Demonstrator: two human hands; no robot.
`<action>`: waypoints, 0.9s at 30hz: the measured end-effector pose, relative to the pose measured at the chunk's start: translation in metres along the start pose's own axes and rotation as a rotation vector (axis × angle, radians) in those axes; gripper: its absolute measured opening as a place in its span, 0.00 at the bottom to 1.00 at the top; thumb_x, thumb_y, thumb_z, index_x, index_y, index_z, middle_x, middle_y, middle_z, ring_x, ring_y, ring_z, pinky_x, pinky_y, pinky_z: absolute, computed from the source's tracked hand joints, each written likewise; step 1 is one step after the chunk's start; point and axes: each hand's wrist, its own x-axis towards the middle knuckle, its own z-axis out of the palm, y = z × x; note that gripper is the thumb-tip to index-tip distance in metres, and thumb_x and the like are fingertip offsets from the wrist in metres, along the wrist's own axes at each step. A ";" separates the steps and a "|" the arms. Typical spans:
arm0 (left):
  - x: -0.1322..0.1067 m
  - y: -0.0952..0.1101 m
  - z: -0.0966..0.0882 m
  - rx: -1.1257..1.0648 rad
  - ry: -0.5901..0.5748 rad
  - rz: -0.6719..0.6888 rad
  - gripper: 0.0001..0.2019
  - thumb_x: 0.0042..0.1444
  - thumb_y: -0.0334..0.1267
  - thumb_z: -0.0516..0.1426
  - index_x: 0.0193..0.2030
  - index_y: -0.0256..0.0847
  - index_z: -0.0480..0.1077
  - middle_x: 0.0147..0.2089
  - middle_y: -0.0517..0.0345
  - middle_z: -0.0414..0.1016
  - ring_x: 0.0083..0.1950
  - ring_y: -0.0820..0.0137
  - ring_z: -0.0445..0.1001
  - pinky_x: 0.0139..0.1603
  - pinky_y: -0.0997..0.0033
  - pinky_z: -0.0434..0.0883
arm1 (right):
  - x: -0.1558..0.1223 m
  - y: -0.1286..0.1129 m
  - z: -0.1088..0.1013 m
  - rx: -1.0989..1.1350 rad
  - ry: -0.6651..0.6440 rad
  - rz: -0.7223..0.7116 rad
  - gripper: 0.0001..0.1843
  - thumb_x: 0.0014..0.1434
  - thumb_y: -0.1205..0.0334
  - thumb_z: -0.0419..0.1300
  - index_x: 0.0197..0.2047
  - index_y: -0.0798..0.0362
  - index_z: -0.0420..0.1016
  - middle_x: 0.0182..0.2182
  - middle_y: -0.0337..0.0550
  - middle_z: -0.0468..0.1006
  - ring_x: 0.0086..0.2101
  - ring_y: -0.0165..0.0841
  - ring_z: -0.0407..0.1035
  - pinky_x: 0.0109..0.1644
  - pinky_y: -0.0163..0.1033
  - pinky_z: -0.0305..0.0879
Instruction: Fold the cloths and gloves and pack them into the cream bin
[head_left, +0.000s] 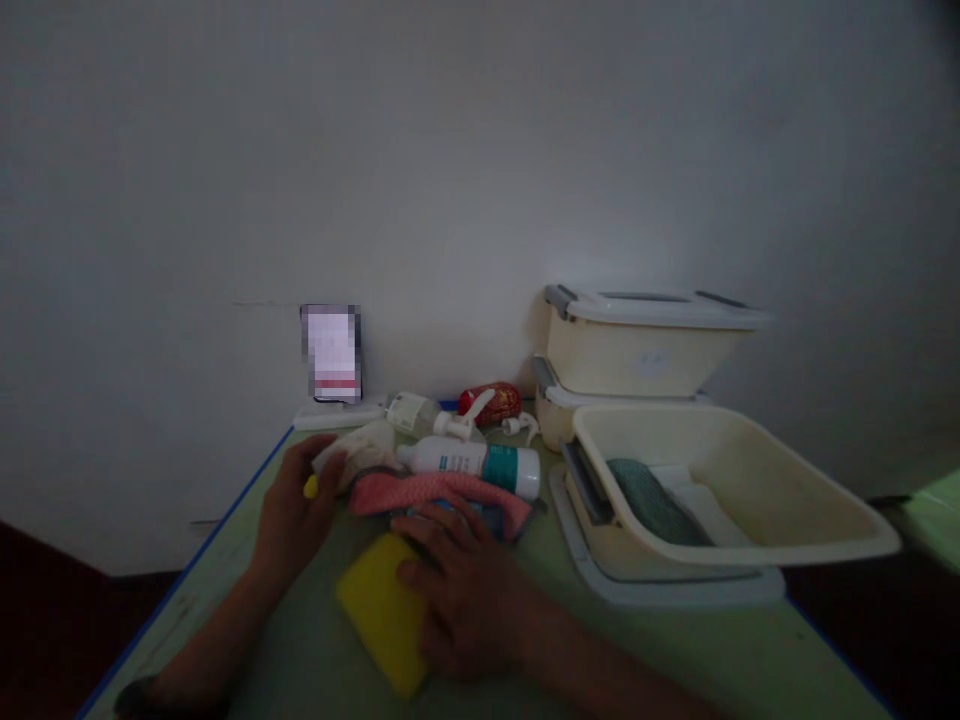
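My right hand [461, 590] lies flat with fingers stretched over a yellow sponge [375, 605] on the pale green table [300, 640], fingertips reaching a pink cloth [435, 492]. My left hand [296, 505] curls round a whitish bottle or wrapped item [360, 448] with a small yellow part at my palm. A white bottle with a teal band [480, 462] lies on its side just behind the pink cloth.
A white spray bottle [420, 413] and a red bottle [491, 402] lie farther back. An open cream tub [735, 490] with a dark green cloth [652, 500] stands on the right, two lidded tubs [637, 345] stacked behind it. A blurred phone [332, 352] leans against the wall.
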 end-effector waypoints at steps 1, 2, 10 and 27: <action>-0.002 0.002 0.001 -0.009 -0.010 0.014 0.22 0.57 0.54 0.47 0.47 0.39 0.65 0.42 0.49 0.76 0.38 0.62 0.76 0.36 0.64 0.73 | 0.000 0.003 0.000 -0.021 0.032 0.033 0.22 0.54 0.58 0.55 0.52 0.53 0.68 0.59 0.49 0.63 0.59 0.42 0.52 0.66 0.52 0.41; -0.004 0.003 0.002 -0.015 -0.032 0.033 0.22 0.57 0.53 0.47 0.49 0.39 0.65 0.44 0.48 0.76 0.39 0.61 0.76 0.37 0.64 0.74 | 0.000 0.006 0.002 -0.040 0.066 0.070 0.21 0.54 0.62 0.55 0.52 0.53 0.68 0.58 0.49 0.65 0.59 0.41 0.54 0.65 0.51 0.43; -0.025 0.019 0.015 -0.099 -0.161 0.262 0.16 0.60 0.43 0.48 0.50 0.40 0.68 0.45 0.49 0.78 0.44 0.64 0.78 0.41 0.68 0.75 | -0.001 0.019 -0.002 -0.007 0.138 0.412 0.24 0.54 0.64 0.55 0.55 0.55 0.67 0.53 0.50 0.70 0.52 0.42 0.62 0.57 0.52 0.60; -0.017 0.014 0.008 -0.136 -0.030 0.206 0.11 0.59 0.37 0.51 0.46 0.41 0.68 0.55 0.48 0.67 0.57 0.61 0.67 0.54 0.59 0.70 | -0.005 0.025 -0.010 0.134 -0.085 0.580 0.27 0.56 0.50 0.57 0.55 0.54 0.69 0.54 0.53 0.72 0.52 0.46 0.67 0.55 0.55 0.61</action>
